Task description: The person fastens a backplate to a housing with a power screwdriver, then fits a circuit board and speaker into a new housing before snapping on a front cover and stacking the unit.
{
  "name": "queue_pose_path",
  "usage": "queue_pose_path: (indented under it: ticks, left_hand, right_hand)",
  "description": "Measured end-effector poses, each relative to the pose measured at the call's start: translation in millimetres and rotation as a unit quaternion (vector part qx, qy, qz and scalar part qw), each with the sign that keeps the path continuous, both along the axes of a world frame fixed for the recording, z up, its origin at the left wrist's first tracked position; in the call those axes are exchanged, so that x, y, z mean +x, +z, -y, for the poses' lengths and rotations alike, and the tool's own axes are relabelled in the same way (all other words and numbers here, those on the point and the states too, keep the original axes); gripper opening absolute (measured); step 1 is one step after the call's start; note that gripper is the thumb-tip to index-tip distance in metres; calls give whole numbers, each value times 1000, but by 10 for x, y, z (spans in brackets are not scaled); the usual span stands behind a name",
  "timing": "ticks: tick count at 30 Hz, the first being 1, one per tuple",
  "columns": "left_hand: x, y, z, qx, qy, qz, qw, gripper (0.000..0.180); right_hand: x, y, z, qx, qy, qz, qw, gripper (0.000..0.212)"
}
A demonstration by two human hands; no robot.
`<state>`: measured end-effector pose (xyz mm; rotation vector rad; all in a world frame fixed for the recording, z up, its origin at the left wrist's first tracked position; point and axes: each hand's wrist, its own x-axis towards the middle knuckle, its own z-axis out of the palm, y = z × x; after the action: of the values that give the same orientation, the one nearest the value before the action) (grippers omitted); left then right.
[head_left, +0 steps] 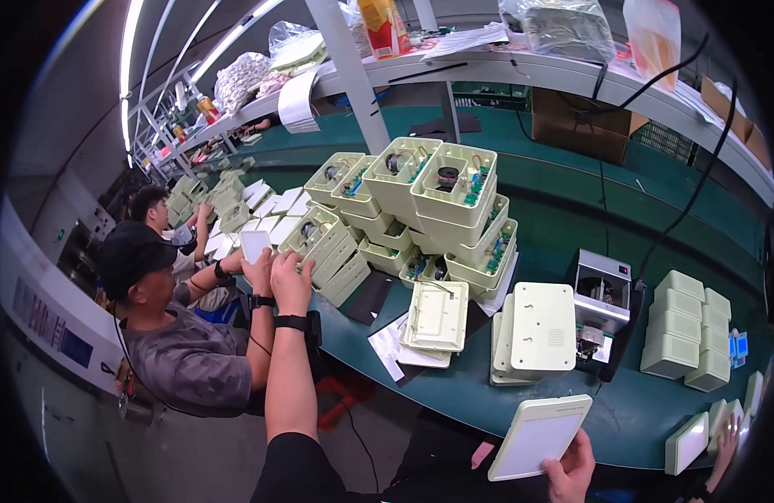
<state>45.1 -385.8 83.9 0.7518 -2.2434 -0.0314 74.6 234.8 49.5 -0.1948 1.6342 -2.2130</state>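
At the bench, right fingers closed on a pale-framed panel, left fingers of unclear hold.

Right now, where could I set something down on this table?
The best bare patch of green table lies right of the panel in the right hand, between the silver machine, the stacked cream boxes and the table's front edge. Another lies behind the machine, though black cables hang there. It is crowded leftward, from the open housings to the loose white panels.
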Motion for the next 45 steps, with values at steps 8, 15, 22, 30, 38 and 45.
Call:
queue_pose_path:
  ticks: [8, 15, 22, 30, 38, 45]
  left_hand:
    - [128, 88, -324, -49, -91, -118, 988, 13]
    - [663, 582, -1585, -79, -270, -166, 945, 14]
    - [743, 236, -3188, 91, -691, 14, 717, 14]
    - [125, -888, -4121, 169, -746, 70, 641, 20]
    - [97, -927, -4152, 135, -676, 82, 719, 19]
    - [605, -943, -4350, 145, -621, 105, 763, 22]
  right_hand:
    - [199, 77, -51, 24, -17, 3, 1000, 66]
    - [112, 158, -335, 47, -154, -139, 977, 70]
    - [-131, 198, -849, -5, -412, -194, 890, 57]
    - [50, -98, -1135, 37, -425, -146, 893, 51]
    - [115, -560, -782, 21, -412, 26, 910, 53]
    - [-59, -802, -362, 6, -438, -13, 899, 59]
